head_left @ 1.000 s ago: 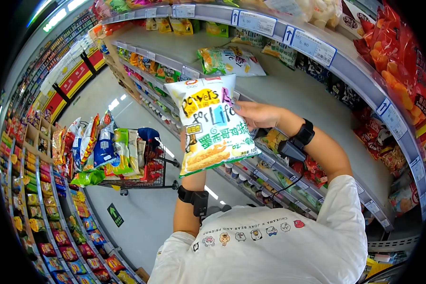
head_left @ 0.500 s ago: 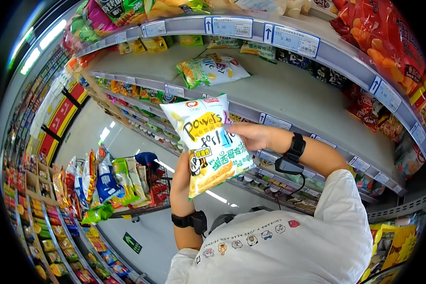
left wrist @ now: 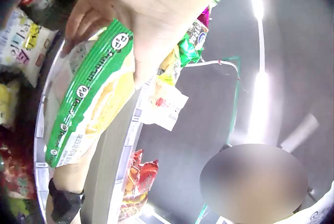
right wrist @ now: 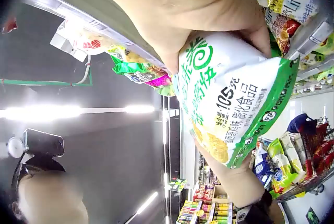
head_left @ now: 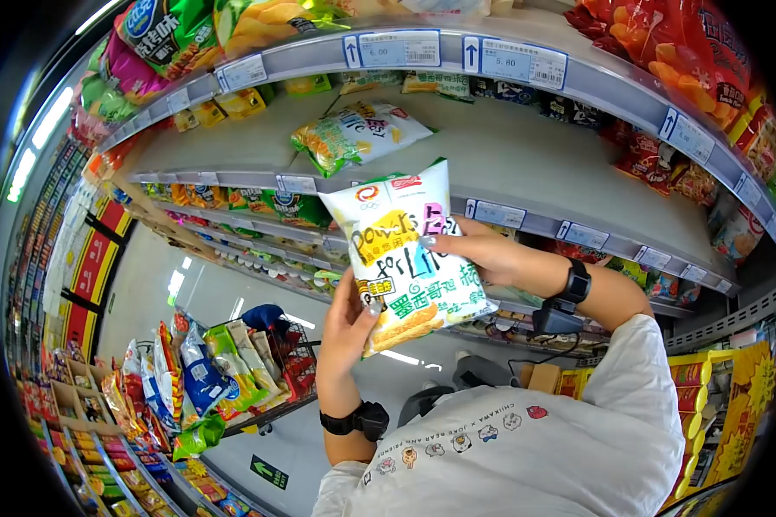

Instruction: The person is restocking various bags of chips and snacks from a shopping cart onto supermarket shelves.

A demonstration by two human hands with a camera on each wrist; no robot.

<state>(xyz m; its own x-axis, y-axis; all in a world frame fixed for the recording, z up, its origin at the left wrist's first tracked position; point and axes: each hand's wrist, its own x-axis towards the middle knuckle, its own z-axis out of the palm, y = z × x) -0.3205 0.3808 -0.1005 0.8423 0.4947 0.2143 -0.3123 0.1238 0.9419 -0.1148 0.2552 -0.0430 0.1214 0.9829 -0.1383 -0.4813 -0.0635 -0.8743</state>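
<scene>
A white snack bag (head_left: 409, 258) with green ends is held in front of the body by both hands, its printed front facing up to the head view. The left hand (head_left: 343, 332) grips its lower left edge, thumb on the front. On the upper right edge, the right hand (head_left: 483, 250) pinches with the thumb over the front and the other fingers behind. In the left wrist view the bag's green end (left wrist: 88, 88) shows below the left hand (left wrist: 135, 15). The right wrist view shows the right hand (right wrist: 203, 10) curled round the bag (right wrist: 219, 93).
A similar bag (head_left: 362, 133) lies on the shelf (head_left: 526, 155) ahead. Above it runs a shelf edge with price labels (head_left: 516, 65) and red bags (head_left: 677, 56). At lower left stands a cart (head_left: 297, 366) piled with snack bags, beside stocked shelves and a floor exit sign (head_left: 269, 470).
The head view has shifted, and the shelves stand further left in it. The bag has moved a little right since half a second ago. The left hand's thumb now shows on the bag's front.
</scene>
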